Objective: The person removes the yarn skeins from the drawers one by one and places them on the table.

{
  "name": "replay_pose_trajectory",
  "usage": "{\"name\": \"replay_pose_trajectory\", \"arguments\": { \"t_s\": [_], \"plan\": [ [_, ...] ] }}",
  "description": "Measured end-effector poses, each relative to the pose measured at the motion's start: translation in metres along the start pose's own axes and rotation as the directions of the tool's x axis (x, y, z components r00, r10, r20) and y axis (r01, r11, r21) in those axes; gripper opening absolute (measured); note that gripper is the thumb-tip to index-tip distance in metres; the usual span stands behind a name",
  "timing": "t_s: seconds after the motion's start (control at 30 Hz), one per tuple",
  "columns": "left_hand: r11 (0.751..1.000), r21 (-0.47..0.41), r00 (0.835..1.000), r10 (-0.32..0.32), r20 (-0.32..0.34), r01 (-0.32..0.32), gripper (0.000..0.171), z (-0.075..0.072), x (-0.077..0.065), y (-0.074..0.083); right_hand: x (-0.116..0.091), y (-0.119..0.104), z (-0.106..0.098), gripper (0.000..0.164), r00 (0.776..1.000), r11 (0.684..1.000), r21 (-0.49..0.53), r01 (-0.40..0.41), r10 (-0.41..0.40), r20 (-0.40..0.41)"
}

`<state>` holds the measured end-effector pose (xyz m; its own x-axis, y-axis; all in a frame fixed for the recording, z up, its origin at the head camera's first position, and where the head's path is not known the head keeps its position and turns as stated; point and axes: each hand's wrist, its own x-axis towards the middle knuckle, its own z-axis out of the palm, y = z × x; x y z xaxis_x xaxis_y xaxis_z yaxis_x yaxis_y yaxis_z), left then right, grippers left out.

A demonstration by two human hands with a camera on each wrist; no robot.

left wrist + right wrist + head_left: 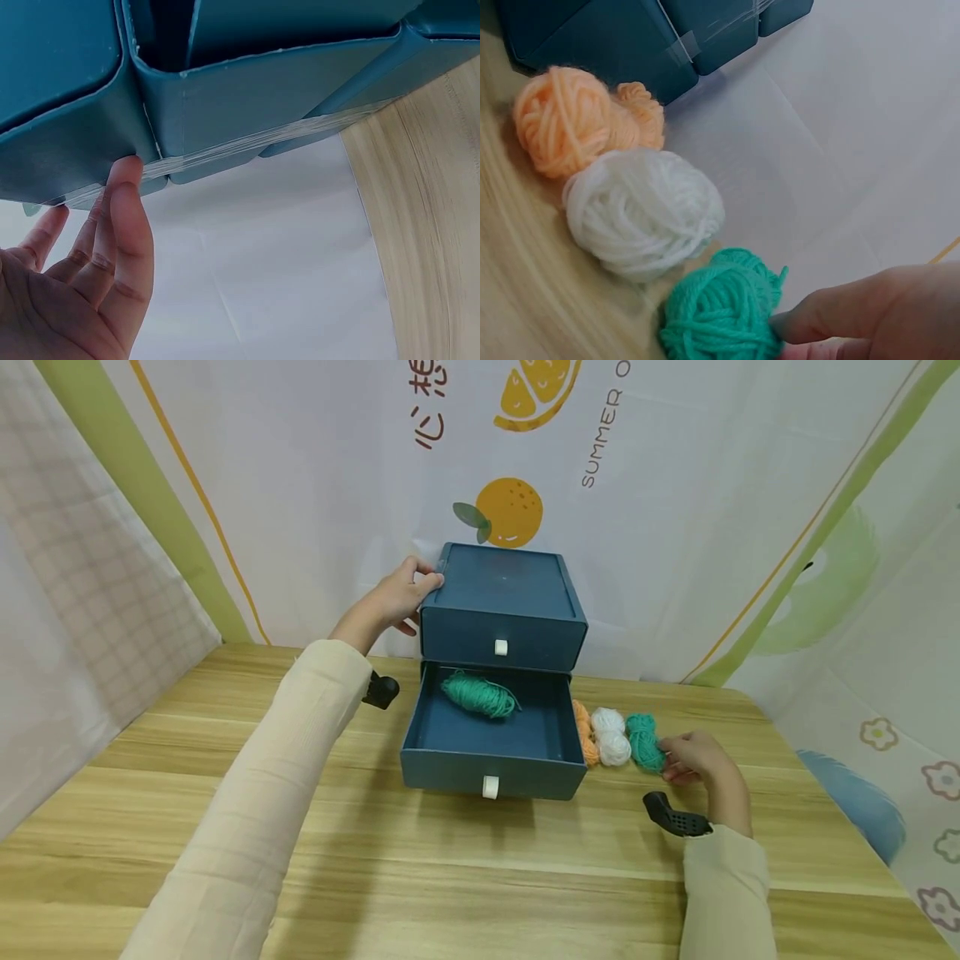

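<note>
A blue two-tier drawer unit (504,639) stands on the table, its lower drawer (491,768) pulled out and its upper one closed. A green yarn skein (480,694) lies at the back of that drawer. My left hand (397,594) touches the unit's upper left side; in the left wrist view its fingertips (126,166) press that side near a strip of clear tape. On the right, my right hand (697,758) touches the near right side of another green yarn skein (724,307) on the table. Its lower fingers are partly hidden.
A white yarn skein (611,737) and an orange yarn skein (585,120) lie in a row between the drawer and the green skein on the table. Behind the wooden table (585,877) hangs a printed white curtain (337,485). Each wrist wears a black mount.
</note>
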<state>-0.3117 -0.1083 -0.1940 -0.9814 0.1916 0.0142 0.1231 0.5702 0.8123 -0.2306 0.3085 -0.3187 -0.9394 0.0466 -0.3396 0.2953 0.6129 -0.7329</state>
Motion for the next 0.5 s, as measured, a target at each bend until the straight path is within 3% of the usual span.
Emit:
{"name": "replay_pose_trajectory", "arguments": {
  "t_s": [0.3,0.5],
  "plan": [
    [1.000,-0.003,1.000,-0.002,-0.004,0.002,0.048,0.000,0.000,-0.001,-0.013,-0.014,-0.009,0.057,0.999,0.989,-0.138,0.046,-0.046,-0.001],
    [1.000,0.000,1.000,-0.007,-0.006,0.007,0.047,0.000,0.000,-0.001,-0.027,-0.042,-0.010,0.056,0.984,0.971,-0.166,0.173,-0.179,-0.023]
  ]
}}
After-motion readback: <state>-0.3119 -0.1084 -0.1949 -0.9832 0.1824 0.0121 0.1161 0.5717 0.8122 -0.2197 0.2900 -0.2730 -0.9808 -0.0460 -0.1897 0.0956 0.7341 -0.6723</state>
